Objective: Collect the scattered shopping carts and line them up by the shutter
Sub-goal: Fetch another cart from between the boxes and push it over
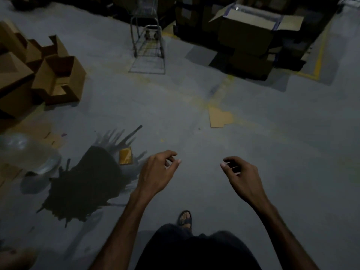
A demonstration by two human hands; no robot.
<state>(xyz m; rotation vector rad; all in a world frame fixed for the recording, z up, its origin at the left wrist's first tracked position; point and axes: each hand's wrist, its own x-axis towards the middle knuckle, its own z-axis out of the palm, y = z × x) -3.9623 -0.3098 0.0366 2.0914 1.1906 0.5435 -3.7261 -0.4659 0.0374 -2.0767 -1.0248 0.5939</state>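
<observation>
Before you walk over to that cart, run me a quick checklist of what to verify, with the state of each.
1. Hands free: left hand and right hand both hold nothing. Ok.
2. Shopping cart located: straight ahead, by the stacked boxes. Ok.
3. Straight path: only a flat cardboard scrap lies right of the line. Ok.
4. Dark splash on the floor, left of the feet: wet or dry? Cannot tell.
5. Cart basket empty: top cut off by the frame. Cannot tell.
6. Shutter in sight: not ok.
</observation>
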